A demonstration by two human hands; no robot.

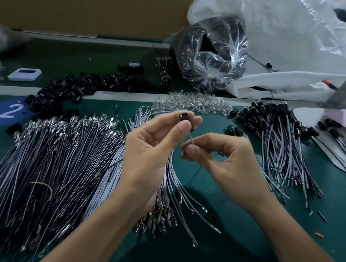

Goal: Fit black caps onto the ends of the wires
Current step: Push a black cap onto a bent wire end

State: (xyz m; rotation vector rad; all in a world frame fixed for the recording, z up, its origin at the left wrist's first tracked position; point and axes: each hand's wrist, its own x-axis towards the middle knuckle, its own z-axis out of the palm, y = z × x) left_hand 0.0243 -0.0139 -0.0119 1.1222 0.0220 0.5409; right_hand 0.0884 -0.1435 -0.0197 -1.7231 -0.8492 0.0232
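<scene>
We see both forearms come in from the near edge over the green counter [184, 251] and meet above its middle, wrists bent so the palms face each other. The right hand [223, 161] sits lower and pinches a thin wire [191, 138] between thumb and forefinger, with the other fingers curled loosely behind. Just above it, the left hand [156, 146] is raised with its thumb across the front, pinching a black cap [184, 116] at the fingertips. The wire runs straight up to the underside of the cap; we cannot tell how far it is seated.

Beneath the hands lies a fan of bare wires [51, 170], spreading to the left. To the right lies a heap of capped wires [279, 138]. Farther back we see clear beads [190, 101], a heap of loose black caps [68, 90] beside a blue disc [7, 112] marked 2, then a clear bag [212, 54] of dark parts leaning against a white sack [286, 26].
</scene>
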